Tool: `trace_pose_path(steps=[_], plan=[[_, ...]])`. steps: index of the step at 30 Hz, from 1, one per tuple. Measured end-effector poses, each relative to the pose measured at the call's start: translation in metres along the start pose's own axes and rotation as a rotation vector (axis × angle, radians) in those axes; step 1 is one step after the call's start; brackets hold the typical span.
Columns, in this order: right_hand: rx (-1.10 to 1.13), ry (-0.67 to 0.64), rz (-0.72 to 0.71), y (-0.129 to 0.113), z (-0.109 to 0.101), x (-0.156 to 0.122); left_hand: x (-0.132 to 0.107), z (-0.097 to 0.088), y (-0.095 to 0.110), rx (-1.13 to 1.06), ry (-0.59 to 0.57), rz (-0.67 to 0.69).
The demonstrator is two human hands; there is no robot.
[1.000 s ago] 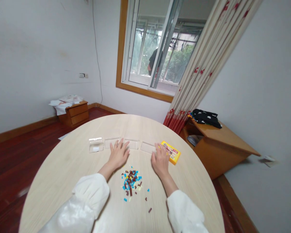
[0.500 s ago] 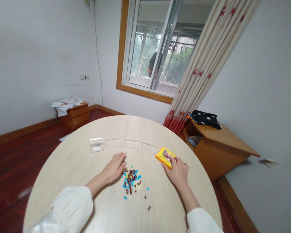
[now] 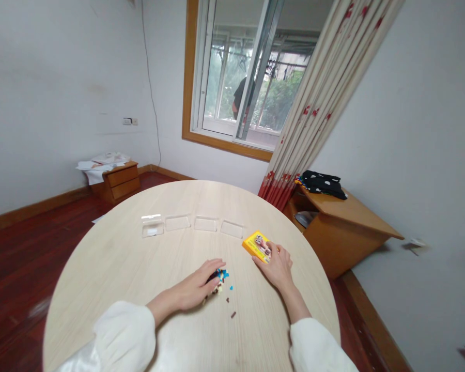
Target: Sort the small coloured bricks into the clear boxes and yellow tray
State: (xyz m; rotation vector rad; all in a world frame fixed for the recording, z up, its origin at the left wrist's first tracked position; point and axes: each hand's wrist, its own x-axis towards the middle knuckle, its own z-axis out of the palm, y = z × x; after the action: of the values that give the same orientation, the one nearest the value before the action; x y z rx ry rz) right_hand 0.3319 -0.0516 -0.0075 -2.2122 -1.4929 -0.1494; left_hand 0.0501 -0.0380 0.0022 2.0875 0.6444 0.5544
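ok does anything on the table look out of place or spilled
A few small bricks lie scattered on the table, apart from the pile that the left hand partly covers, so they look strayed. Nothing visible looks damaged.

Rnd. pale counter (image 3: 256, 330) is being occupied by 4 clr. trays (image 3: 206, 223) in a row, yel. box (image 3: 256, 245) & sm. blue/brn. pcs. (image 3: 225, 274)

White walls (image 3: 62, 77), dark red floor (image 3: 23, 299)
A 2-drawer cabinet (image 3: 123, 188) with papers (image 3: 110, 159) at 10 o'clock, daylit sliding window (image 3: 227, 88) at 12, red-patterned curtain (image 3: 318, 93) at 1, wooden unit (image 3: 356, 232) at 2.
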Motion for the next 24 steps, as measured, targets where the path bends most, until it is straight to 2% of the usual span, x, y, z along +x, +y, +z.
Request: trace_pose_path(steps=[4,7,10,16,19,24], plan=[[0.212,0.061,-0.009,-0.014,0.0,-0.004,0.004,-0.005,-0.004,-0.2,0.341,-0.022],[0.342,0.059,-0.063,-0.034,-0.004,-0.011,0.01,-0.01,-0.008,-0.393,0.47,-0.1],[0.468,0.011,-0.136,-0.064,-0.012,-0.026,0.015,-0.01,-0.008,-0.609,0.459,-0.173],[0.687,-0.121,-0.286,-0.122,-0.023,-0.058,0.013,-0.006,-0.001,-1.025,0.287,-0.053],[0.793,-0.181,-0.291,-0.133,-0.022,-0.066,0.009,-0.011,0.003,-1.113,0.242,-0.061],[0.999,-0.296,-0.233,-0.13,-0.023,-0.066,0.005,-0.018,0.007,-1.129,0.243,-0.053]])
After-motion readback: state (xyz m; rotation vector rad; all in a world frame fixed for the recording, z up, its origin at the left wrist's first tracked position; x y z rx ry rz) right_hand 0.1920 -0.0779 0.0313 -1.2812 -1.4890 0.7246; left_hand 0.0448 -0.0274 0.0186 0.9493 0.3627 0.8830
